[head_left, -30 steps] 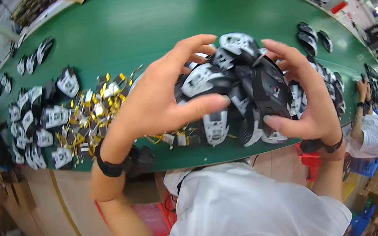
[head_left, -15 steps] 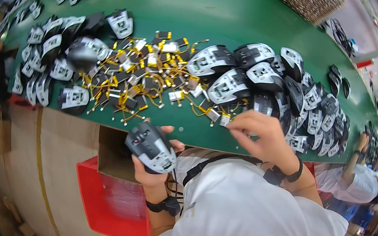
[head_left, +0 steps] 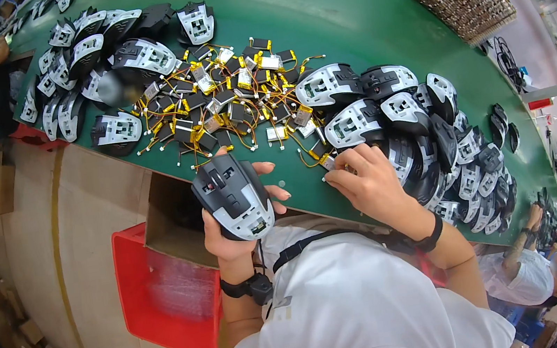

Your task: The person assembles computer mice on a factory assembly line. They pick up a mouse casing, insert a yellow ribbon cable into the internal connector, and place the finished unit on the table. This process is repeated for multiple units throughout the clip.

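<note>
Grey-and-white mouse [head_left: 234,197] sits in the left hand [head_left: 226,246], fingers curled around it, by the bench's [head_left: 343,24] near edge; right hand's [head_left: 372,183] fingertips nearly meet beside a battery [head_left: 327,162], grip unclear, near piled mice [head_left: 406,115]

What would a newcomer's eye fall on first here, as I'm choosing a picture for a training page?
Probably the tangled heap of small wired packs with yellow tape, mid-table on the green surface. Next, the dark-and-pale mouse-shaped shell in the left hand, in front of the table's near edge. The bright red crate also stands out, lower left.
</note>
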A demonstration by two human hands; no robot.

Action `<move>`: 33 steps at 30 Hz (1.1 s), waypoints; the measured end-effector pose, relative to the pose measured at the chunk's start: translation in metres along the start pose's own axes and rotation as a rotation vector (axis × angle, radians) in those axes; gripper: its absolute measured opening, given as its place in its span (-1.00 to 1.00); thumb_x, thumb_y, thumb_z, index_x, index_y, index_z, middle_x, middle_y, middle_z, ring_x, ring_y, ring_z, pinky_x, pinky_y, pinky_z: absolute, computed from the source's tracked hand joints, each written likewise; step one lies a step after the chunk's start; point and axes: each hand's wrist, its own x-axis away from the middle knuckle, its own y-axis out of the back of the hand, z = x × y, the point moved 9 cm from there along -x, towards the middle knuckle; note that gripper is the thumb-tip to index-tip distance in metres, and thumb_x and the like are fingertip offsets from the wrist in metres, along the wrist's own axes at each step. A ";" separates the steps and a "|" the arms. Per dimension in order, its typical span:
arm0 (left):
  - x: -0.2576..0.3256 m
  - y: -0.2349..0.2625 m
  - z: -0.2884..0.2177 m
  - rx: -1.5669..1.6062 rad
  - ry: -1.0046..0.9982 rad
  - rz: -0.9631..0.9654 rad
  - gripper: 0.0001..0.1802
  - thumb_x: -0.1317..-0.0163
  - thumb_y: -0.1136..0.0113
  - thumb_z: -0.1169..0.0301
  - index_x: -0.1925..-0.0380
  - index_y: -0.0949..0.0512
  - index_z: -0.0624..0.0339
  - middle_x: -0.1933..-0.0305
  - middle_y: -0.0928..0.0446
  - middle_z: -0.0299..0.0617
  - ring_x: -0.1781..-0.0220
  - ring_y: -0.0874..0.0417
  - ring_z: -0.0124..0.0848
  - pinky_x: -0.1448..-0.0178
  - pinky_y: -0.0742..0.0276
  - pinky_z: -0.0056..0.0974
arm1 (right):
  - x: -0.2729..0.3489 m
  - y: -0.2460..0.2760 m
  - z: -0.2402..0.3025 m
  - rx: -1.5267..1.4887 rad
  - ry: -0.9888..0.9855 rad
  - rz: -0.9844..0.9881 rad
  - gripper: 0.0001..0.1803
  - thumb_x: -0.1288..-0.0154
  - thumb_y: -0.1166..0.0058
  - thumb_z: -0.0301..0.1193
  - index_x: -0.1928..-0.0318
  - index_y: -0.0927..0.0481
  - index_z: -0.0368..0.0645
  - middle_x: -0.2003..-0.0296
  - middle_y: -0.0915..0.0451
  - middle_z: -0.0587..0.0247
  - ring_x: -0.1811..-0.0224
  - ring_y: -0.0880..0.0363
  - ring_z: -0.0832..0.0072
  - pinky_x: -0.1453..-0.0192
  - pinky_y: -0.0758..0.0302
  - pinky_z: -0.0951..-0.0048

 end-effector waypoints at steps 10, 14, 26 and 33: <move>0.023 -0.007 0.007 -0.054 -0.059 -0.080 -0.16 -0.39 0.23 -0.20 -0.48 0.03 0.10 -0.16 -0.39 0.28 0.17 -0.68 0.03 0.27 -0.71 -0.10 | -0.004 0.012 0.004 -0.200 -0.020 -0.175 -0.89 -0.21 -0.14 -0.49 0.27 -0.50 -0.21 0.19 -0.51 0.12 0.21 -0.47 0.26 0.16 -0.42 0.32; 0.030 -0.014 0.012 -0.042 -0.070 -0.077 -0.19 -0.39 0.24 -0.19 -0.46 -0.02 0.10 -0.19 -0.39 0.26 0.11 -0.67 0.03 0.20 -0.71 -0.09 | 0.003 0.020 -0.021 -0.867 -0.331 -0.271 -0.95 -0.41 0.02 -0.52 0.24 -0.44 -0.23 0.20 -0.61 0.11 0.38 -0.48 0.48 0.29 -0.44 0.49; 0.004 -0.050 0.083 -0.055 0.200 0.058 -0.18 -0.39 0.28 -0.20 -0.35 -0.21 0.30 -0.25 -0.39 0.18 0.00 -0.62 -0.08 0.02 -0.65 -0.09 | 0.040 -0.013 -0.048 -1.429 -0.618 -0.368 -0.80 -0.30 -0.19 -0.58 0.08 -0.57 -0.36 0.20 -0.68 0.18 0.17 -0.66 0.58 0.03 -0.60 0.54; -0.007 -0.081 0.097 -0.056 0.294 0.226 -0.14 -0.35 0.17 -0.20 -0.41 -0.07 0.23 -0.26 -0.36 0.19 -0.02 -0.62 -0.11 -0.01 -0.64 -0.11 | 0.058 0.054 -0.043 -0.791 -0.547 -0.592 -0.89 -0.16 -0.27 -0.59 0.26 -0.71 -0.27 0.39 -0.71 0.21 0.38 -0.69 0.58 0.32 -0.58 0.60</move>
